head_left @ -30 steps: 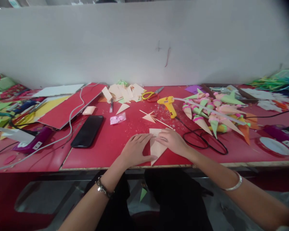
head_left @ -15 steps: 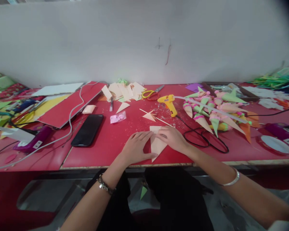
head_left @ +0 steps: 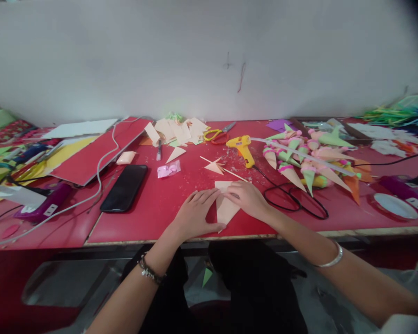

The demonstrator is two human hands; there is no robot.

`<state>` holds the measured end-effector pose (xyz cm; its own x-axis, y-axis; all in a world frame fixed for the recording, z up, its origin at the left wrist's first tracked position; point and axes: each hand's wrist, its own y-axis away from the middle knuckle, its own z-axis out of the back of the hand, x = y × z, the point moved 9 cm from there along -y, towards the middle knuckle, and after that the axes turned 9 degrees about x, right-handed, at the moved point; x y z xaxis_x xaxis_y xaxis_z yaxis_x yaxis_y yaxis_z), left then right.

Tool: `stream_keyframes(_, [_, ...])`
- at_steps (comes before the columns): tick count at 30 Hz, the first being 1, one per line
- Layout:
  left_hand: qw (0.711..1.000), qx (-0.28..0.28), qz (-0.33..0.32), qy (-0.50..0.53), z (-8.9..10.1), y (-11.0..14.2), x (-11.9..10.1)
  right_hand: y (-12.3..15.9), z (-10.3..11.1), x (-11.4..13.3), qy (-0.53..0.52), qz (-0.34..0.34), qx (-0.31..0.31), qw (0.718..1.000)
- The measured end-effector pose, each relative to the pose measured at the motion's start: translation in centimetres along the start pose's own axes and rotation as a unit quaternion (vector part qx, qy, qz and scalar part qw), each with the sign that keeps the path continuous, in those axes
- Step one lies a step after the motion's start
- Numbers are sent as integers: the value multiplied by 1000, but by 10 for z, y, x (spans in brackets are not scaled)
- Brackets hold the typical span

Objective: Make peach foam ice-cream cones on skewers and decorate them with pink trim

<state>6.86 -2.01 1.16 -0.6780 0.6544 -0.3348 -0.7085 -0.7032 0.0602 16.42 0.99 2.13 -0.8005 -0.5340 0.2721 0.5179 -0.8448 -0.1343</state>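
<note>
A folded piece of cream paper [head_left: 226, 212] lies near the front edge of the red table, with its lower end narrowing to a point. My left hand [head_left: 197, 213] rests along its left side, fingers stretched out and thumb spread at the lower tip. From the right, my right hand [head_left: 246, 197] presses on the paper's upper part with bent, closed fingers; its fingertips are partly hidden. Just beyond my hands lie pointed cream paper pieces [head_left: 215, 167] and a thin stick [head_left: 235, 175]. A yellow glue gun [head_left: 242, 149] lies behind my right hand.
A black phone [head_left: 124, 189] and a pink packet [head_left: 168, 169] lie to the left. Cream paper pieces [head_left: 179, 131] and scissors [head_left: 218, 133] are at the back. Paper cones [head_left: 306, 160], a black cord [head_left: 292, 202] and a white-topped round lid [head_left: 395, 206] are on the right.
The whole view has shifted very slightly. Both hands stay on the cream paper in nearly the same pose, and nothing is taken up or let go.
</note>
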Motion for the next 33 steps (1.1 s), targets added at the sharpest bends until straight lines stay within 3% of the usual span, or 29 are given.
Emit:
stream_keyframes(7, [1000, 8, -8, -19, -2, 8, -3, 0, 2, 2, 38, -12, 6, 999])
stream_keyframes(13, [998, 52, -28, -20, -8, 8, -4, -1, 1, -2, 56, -41, 0, 998])
stream_keyframes(16, [998, 60, -18, -21, -9, 7, -2, 1, 6, -2, 82, -57, -25, 995])
stream_keyframes(19, [997, 69, -13, -17, -10, 6, 1, 12, 13, 17, 97, 13, -45, 994])
stream_keyframes(23, [996, 90, -11, -12, -12, 6, 4, 42, 7, 52, 14, 139, 23, 990])
stream_keyframes(28, [994, 111, -1, -12, -13, 7, 6, 67, 1, 65, -6, 160, 53, 986])
stream_keyframes(33, [992, 123, -4, -7, -13, 7, 5, 67, 12, 47, 28, 130, 9, 991])
